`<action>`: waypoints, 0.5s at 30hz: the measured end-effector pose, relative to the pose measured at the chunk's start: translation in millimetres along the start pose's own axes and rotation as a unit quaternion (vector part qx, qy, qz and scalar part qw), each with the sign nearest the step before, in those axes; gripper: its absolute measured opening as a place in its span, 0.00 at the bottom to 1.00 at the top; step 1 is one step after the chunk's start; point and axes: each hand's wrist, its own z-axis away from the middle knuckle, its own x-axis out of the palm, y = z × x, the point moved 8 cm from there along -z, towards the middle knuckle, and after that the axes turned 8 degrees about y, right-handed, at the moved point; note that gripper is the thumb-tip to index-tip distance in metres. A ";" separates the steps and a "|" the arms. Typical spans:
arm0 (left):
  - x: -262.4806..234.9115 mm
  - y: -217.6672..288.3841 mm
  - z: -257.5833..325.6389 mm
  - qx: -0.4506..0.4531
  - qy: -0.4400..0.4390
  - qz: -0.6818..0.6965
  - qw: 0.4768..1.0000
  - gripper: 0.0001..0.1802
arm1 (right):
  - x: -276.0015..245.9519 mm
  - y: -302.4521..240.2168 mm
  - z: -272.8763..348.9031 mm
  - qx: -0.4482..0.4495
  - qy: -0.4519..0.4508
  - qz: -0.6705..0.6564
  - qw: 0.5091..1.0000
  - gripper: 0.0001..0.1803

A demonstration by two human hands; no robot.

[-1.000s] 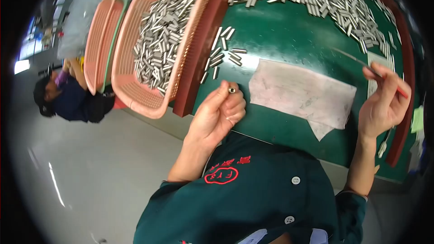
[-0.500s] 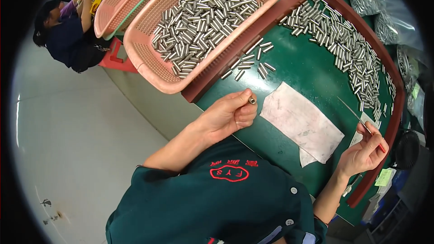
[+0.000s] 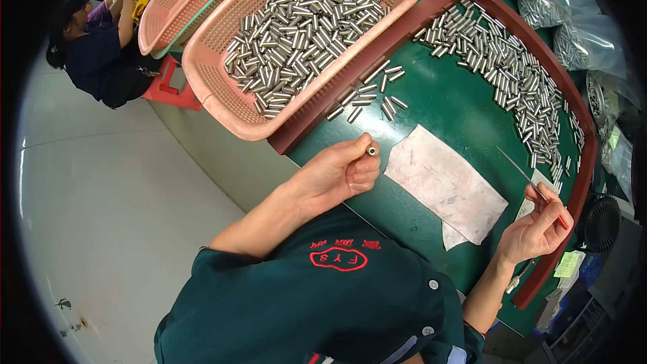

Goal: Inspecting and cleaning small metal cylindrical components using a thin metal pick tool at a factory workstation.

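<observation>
My left hand (image 3: 331,176) is closed, pinching a short metal tube (image 3: 371,152) between thumb and forefinger with its hollow end showing. Held in my right hand (image 3: 534,234) is a thin metal tool with a red handle (image 3: 517,168), its slender tip pointing up and to the left, apart from the tube. A stained white cloth (image 3: 445,185) lies on the green table (image 3: 441,98) between my hands. Beyond my left hand a few loose metal tubes (image 3: 360,102) are scattered, and a big heap of similar tubes (image 3: 505,67) spreads along the right.
A pink plastic basket (image 3: 226,104) full of tubes stands at the far left, other baskets (image 3: 158,13) beside it. A dark red raised rim (image 3: 585,182) borders the table. Plastic bags of parts (image 3: 583,44) and a small black fan (image 3: 602,221) are beyond it. Another person (image 3: 98,61) sits at far left.
The whole view has shifted slightly. Both hands keep the same grips, with the tube and the red-handled tool held almost as before.
</observation>
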 end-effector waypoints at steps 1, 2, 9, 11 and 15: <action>-0.3 0.0 0.1 0.001 0.003 -0.001 1.000 0.16 | 1.8 -1.2 0.4 -0.006 -0.007 -0.001 1.000 0.09; -0.1 0.0 0.2 0.001 0.003 -0.001 1.000 0.16 | 1.8 -1.0 0.6 -0.006 -0.007 -0.002 1.000 0.09; -0.9 -0.7 0.3 0.006 0.004 -0.006 1.000 0.16 | 5.3 -4.4 1.7 -0.027 -0.027 0.002 0.999 0.09; -0.6 -0.9 0.4 0.008 0.001 -0.005 1.000 0.15 | 5.8 -4.7 1.8 -0.029 -0.029 0.001 0.999 0.09; 0.9 -0.2 1.6 0.010 0.002 -0.010 1.000 0.15 | 5.1 -4.8 2.5 -0.029 -0.025 -0.001 0.999 0.09</action>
